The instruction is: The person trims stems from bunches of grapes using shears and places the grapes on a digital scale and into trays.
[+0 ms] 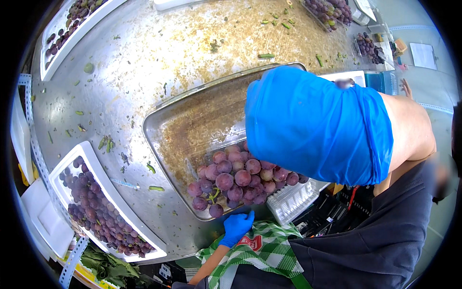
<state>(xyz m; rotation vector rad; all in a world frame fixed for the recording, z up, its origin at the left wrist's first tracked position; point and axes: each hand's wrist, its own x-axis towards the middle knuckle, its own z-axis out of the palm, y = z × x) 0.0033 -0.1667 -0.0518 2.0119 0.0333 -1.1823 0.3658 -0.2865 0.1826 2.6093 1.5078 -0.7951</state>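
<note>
A bunch of purple-red grapes (pixel 236 178) with a green stem lies in the near part of a shallow metal tray (pixel 166 113), in what looks like a clear plastic container. Beside the tray's near edge, just below the grapes, is my left hand (pixel 237 227) in a blue glove. Its fingers are curled closed; what they hold, if anything, is hidden. My right arm, in a blue oversleeve (pixel 317 125), reaches across the tray and covers the right end of the bunch. Behind that sleeve, my right hand cannot be seen. A ridged clear plastic tub (pixel 293 200) sits at the tray's near right.
White trays of grapes stand at the near left (pixel 89 156) and far left (pixel 79 41). More packed grapes (pixel 329 12) are at the far right. Stem scraps (pixel 156 188) litter the metal table (pixel 130 62). Green leaves (pixel 108 265) lie below its near left edge.
</note>
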